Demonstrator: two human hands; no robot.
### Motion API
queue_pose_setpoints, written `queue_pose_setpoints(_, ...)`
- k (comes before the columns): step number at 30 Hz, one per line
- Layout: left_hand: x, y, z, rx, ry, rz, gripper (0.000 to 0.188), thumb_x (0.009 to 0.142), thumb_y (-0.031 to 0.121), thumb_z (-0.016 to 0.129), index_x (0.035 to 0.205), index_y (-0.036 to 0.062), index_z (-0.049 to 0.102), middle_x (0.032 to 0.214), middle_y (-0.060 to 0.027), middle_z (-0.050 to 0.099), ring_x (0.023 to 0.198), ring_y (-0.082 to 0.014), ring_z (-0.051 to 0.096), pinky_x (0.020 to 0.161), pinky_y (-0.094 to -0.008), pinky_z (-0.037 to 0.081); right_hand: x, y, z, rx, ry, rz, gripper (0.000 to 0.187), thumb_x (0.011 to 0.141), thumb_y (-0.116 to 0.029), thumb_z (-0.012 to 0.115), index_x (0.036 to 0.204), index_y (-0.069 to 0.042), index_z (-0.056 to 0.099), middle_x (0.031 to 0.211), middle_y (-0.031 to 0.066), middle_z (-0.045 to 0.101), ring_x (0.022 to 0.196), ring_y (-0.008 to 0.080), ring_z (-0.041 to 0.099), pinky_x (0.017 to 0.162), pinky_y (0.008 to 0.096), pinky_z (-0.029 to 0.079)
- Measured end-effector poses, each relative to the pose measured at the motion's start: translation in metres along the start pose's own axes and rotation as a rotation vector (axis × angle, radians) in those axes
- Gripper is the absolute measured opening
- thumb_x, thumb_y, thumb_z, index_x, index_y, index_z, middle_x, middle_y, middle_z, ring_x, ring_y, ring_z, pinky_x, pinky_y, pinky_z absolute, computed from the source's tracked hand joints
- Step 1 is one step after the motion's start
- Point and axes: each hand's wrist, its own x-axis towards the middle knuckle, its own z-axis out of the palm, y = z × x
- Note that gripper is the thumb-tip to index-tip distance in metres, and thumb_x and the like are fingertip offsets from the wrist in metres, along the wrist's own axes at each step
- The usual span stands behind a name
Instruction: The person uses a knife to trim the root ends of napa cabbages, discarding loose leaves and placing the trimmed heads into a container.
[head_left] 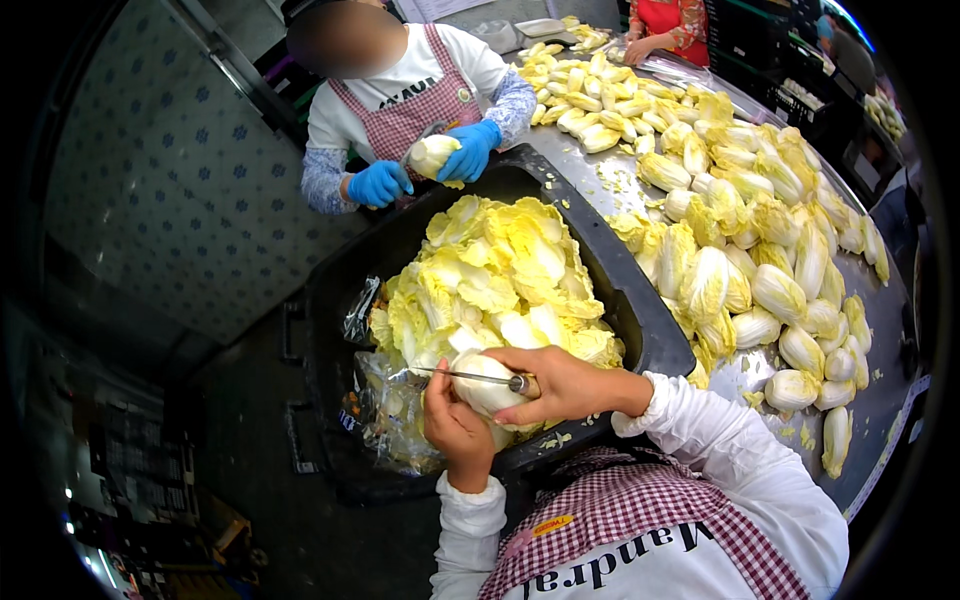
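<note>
Left hand: I see one bare left hand (460,435) cupped round the lower left side of a peeled napa cabbage (482,396), gripping it.
Right hand: one bare right hand (565,385), closed on the wooden handle of a knife (526,386), its fingers also against the cabbage.
Knife: one in these hands, the thin blade lying across the cabbage, its tip reaching past it toward the left; from here I cannot tell how deep it bites, if at all.
Held cabbage: one, pale and bare of outer leaves, over the near part of the bin.
Bin: one big black tub (650,335), with two loop handles that I can count on its left side.
Trimmings: one heap of yellow leaves (510,260), too tangled for me to count.
Plastic: crumpled clear film (395,400) in the bin's left near corner, number of pieces unclear.
Counter: one metal counter (885,330) to the right, bearing dozens of napa cabbages (745,185), overlapping too much for an exact tally; one (837,440) lies near its near edge.
Co-workers: at least two; one across the bin, two blue gloves (475,150) round one cabbage (433,157), another in a red apron (660,15) at the far end.
</note>
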Motion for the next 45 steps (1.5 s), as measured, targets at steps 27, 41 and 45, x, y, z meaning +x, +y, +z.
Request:
queue_pose_setpoints(27, 0.049, -0.001, -0.022, 0.071, -0.186, 0.128, 0.061, 0.081, 0.002, 0.066, 0.137, -0.0010, 0.040, 0.115, -0.0190, 0.056, 0.105, -0.0304, 0.056, 0.091, -0.0366, 0.045, -0.006, 0.016, -0.024, 0.442, -0.025, 0.152, 0.047, 0.076, -0.015, 0.071, 0.119, -0.001, 0.056, 0.094, 0.0012, 0.062, 0.078, 0.0083, 0.056, 0.071, 0.0233, 0.047)
queue_pose_setpoints(41, 0.019, 0.022, 0.009, -0.742, -0.305, -0.314, 0.053, 0.089, 0.009, 0.064, 0.134, -0.0012, 0.039, 0.126, -0.0120, 0.051, 0.112, -0.0181, 0.052, 0.096, -0.0319, 0.042, -0.006, 0.003, -0.020, 0.441, 0.096, 0.294, 0.046, 0.078, -0.015, 0.064, 0.121, -0.003, 0.055, 0.083, 0.0030, 0.059, 0.066, 0.0115, 0.055, 0.058, 0.0253, 0.045)
queue_pose_setpoints(45, 0.012, 0.031, 0.020, -0.673, -0.241, -0.253, 0.058, 0.088, 0.006, 0.065, 0.136, 0.0006, 0.034, 0.129, -0.0112, 0.048, 0.114, -0.0180, 0.050, 0.098, -0.0320, 0.041, -0.003, 0.015, -0.018, 0.127, 0.209, 0.068, 0.048, 0.076, -0.016, 0.065, 0.121, -0.002, 0.056, 0.085, 0.0073, 0.056, 0.075, 0.0171, 0.055, 0.068, 0.0305, 0.045)
